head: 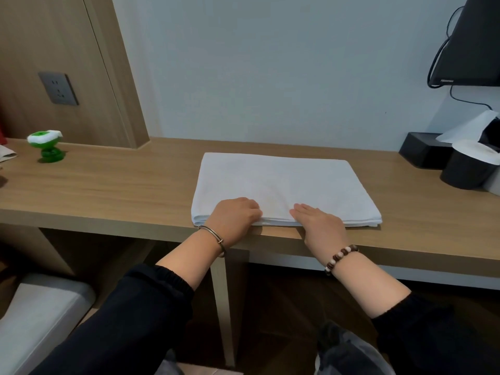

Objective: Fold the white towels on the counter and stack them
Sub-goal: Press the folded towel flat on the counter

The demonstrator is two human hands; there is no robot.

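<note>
A white towel (284, 182) lies folded into a flat rectangle on the wooden counter (121, 190), its layered edge close to the counter's front. My left hand (234, 213) rests on the towel's near edge left of centre, fingers bent down onto the cloth. My right hand (319, 221) lies flat on the same edge right of centre, fingers straight and pointing left. Whether either thumb reaches under the edge is hidden. I see only this one towel.
A green and white toy (47, 146) stands at the counter's far left. At the right are a black box with tissue (422, 152), a black round holder with a paper roll (468, 166) and a wall-mounted screen (470, 44) with cables. A grey seat (35, 318) sits lower left.
</note>
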